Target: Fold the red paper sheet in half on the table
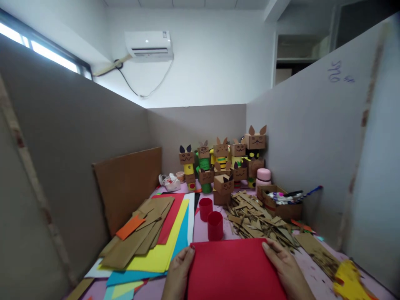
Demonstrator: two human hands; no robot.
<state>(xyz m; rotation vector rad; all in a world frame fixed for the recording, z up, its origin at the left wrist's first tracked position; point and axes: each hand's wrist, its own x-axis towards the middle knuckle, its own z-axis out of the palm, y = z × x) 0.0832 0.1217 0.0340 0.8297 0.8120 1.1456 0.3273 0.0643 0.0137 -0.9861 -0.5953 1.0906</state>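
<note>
A flat red sheet (233, 271) is held up at the bottom centre. My left hand (179, 273) pinches its upper left corner between thumb and fingers. At the upper right corner, my right hand (286, 266) grips the same sheet, thumb in front. Just beyond the sheet's top edge stands a red paper tube (215, 227), with a second red tube (206, 209) behind it. The lower part of the sheet runs out of view.
Coloured paper (150, 263) and cardboard pieces (137, 241) lie at left. Cardboard scraps (250, 216) are heaped at right, near a box of markers (279, 208) and a pink bottle (263, 176). Cardboard animal figures (223, 185) stand behind. Grey partitions (196, 125) enclose the table.
</note>
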